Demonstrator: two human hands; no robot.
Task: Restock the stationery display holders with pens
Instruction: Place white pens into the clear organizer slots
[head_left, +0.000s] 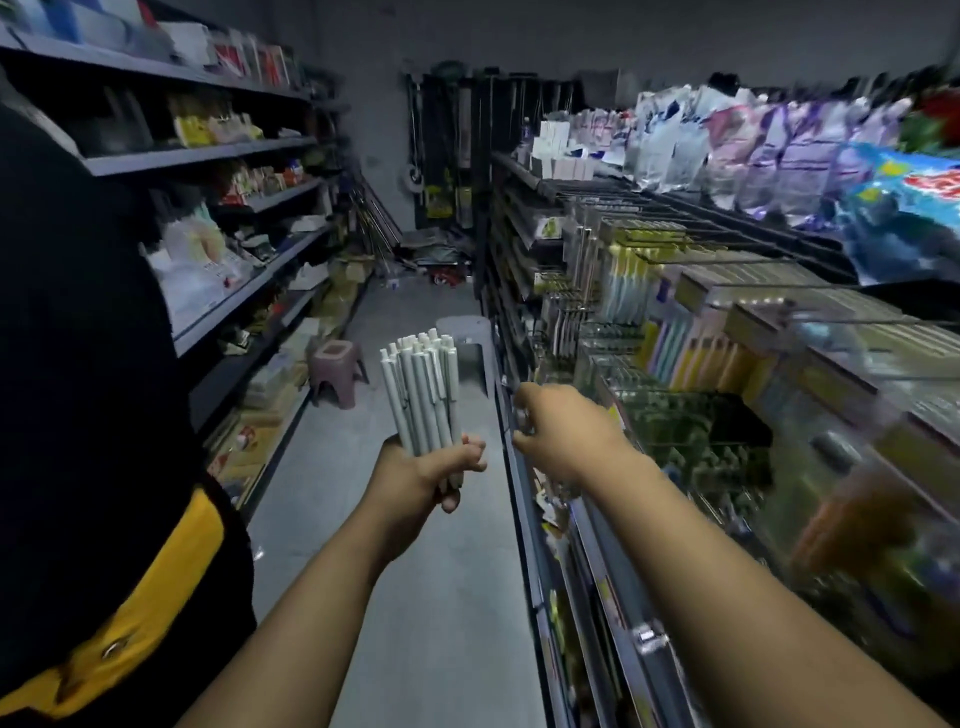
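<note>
Fingers (467, 456) of my left hand (415, 478) wrap the upright pens (423, 395), just left of my right hand (566, 431), whose curled fingers blur, grip unclear; holders (691, 441) lie rightward.

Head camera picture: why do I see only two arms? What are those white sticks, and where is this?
The camera sits on a person's head and looks down, so only their arms show. It is a shop aisle with shelves on both sides. The left hand grips a bunch of pale pens, pointing up. The right hand reaches toward the clear pen holders on the right; it is too blurry to tell whether it holds anything. A pink stool stands on the floor ahead.
</note>
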